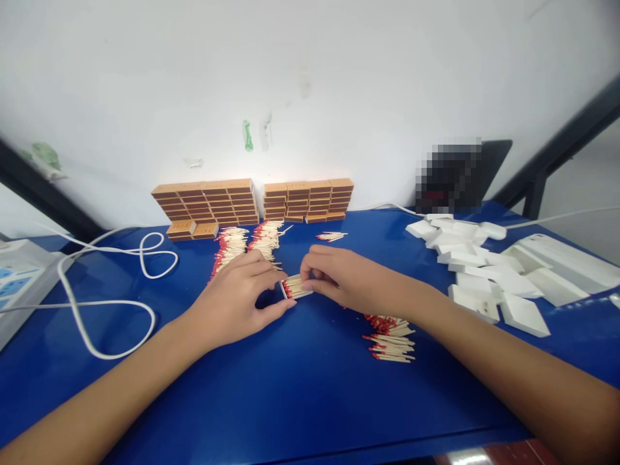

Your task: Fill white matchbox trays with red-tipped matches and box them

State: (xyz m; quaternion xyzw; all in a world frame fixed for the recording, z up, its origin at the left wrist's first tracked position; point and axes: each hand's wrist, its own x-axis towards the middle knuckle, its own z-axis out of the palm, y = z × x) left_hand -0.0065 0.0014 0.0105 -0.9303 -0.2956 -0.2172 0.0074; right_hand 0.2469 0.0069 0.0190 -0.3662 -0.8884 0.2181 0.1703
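Note:
A small white matchbox tray (299,295) lies in the middle of the blue table, filled with red-tipped matches (293,287). Thumb and fingers of my left hand (237,297) close around the tray's left end. My right hand (336,274) is at the tray's right end, its fingertips pinched together on the matches there and covering that end. Behind my left hand lie two heaps of loose matches, a left heap (231,244) and a right heap (265,236). Another pile of matches (393,342) sits below my right forearm, which partly hides it.
Stacked brown matchboxes stand against the wall in a left stack (208,201) and a right stack (310,201). A few matches (332,236) lie behind my right hand. Empty white trays (467,258) crowd the right side. White cable (104,355) loops near a power strip (22,284).

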